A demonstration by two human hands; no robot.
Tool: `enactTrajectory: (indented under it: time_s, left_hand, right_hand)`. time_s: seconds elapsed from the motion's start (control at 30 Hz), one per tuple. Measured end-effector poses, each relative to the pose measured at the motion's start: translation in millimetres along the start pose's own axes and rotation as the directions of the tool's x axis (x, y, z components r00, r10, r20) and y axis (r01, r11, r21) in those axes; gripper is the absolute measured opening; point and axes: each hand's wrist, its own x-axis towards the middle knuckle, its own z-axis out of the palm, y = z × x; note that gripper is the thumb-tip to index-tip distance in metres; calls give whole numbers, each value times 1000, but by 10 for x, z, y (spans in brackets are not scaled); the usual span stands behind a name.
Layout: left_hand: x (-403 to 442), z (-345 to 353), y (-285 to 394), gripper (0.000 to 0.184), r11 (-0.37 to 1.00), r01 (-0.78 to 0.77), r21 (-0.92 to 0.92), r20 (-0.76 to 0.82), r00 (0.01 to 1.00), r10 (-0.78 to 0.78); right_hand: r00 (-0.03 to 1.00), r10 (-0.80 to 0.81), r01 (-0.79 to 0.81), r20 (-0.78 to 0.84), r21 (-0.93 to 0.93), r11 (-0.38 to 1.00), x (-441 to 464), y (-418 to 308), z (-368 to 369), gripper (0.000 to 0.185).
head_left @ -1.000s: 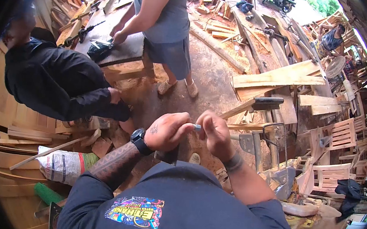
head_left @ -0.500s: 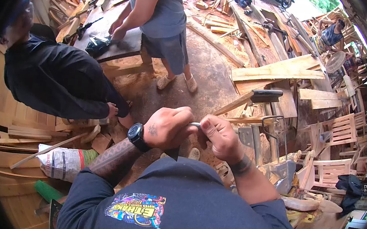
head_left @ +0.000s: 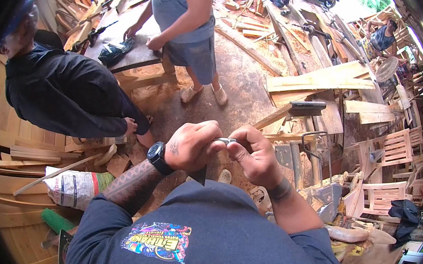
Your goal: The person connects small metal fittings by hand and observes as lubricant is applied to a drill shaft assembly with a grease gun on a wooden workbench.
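Observation:
In front of my chest, my left hand point(head_left: 196, 146) is closed with a small silvery piece point(head_left: 225, 140) sticking out between its thumb and forefinger. My right hand point(head_left: 253, 156) is closed too, its thumb and curled forefinger pinching the other end of that piece. Most of the piece is hidden by my fingers, so its kind is unclear. Below my left palm a dark pointed strip point(head_left: 198, 175), like a blade, points down toward my dark shirt point(head_left: 242, 235). A black watch point(head_left: 156, 153) is on my left wrist.
A person in dark clothes point(head_left: 64, 89) stands close on my left. Another in grey-blue point(head_left: 180, 23) stands at a bench point(head_left: 142, 55) ahead. Planks point(head_left: 321, 84), a hacksaw point(head_left: 313, 148) and wooden chairs point(head_left: 387, 195) are on the right; a sack point(head_left: 73, 188) lies at left.
My right thumb and forefinger have shifted their hold, and more of the silvery piece shows between my hands. The person at the bench has moved their hands apart.

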Motion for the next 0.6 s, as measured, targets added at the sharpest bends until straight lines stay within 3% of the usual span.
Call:
enactTrajectory:
  time_s: [0.13,0.23,0.33,0.43,0.53,0.6]
  left_hand:
    - [11,5,7,41,998,27,-58,-10,1000,-28]
    - [21,-3,-6,42,999,18,-32,-23,1000,-19]
    - [25,-22,-20,41,1000,9,-11,-2,1000,-9]
    - [37,-39,-25,40,1000,0,-4,4,1000,0]
    - [34,-60,-46,23,999,34,-23,31,999,-33]
    - [48,-84,-34,23,999,30,23,44,999,-31]
  right_hand:
    - [975,-209,214,-77,68,974,16,119,58,17]
    - [973,-219,226,-77,115,967,32,152,47,20]
    - [996,-65,79,-58,298,951,27,-32,55,15]
    - [983,141,-158,113,156,975,26,118,-182,13]
    - [988,149,-154,41,194,969,24,33,-109,13]
    - [995,96,-94,0,183,979,41,-8,-68,12]
